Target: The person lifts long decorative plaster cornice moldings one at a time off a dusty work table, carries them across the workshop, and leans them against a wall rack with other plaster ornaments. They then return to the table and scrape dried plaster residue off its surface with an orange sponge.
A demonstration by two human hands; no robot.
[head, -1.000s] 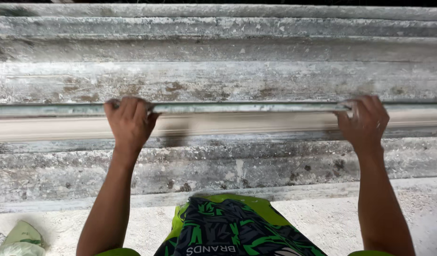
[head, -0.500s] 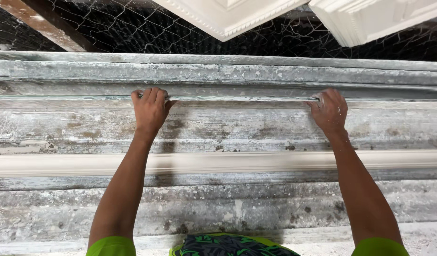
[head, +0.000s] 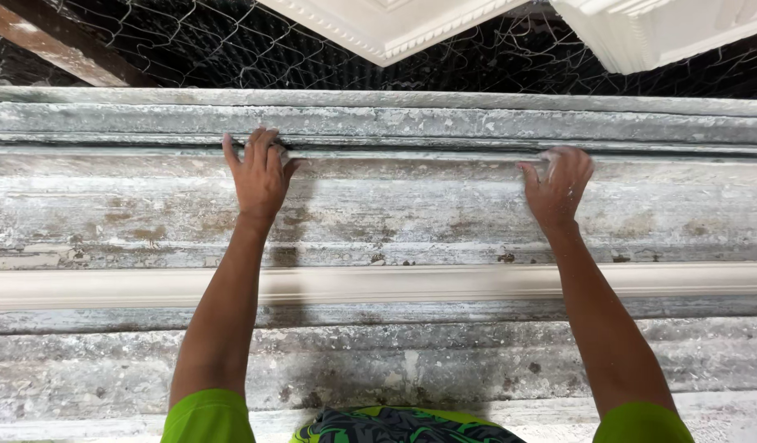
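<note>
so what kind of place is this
Probably a plaster moulding workshop. A long, plaster-crusted casting bench runs under both hands, a pale cornice strip lies along it, and white ornate castings rest against wire mesh behind.

Two hands [head: 259, 174], one moulding strip [head: 395, 284]

Single head view; looks down, forward; close over workbench [head: 378, 213]
</note>
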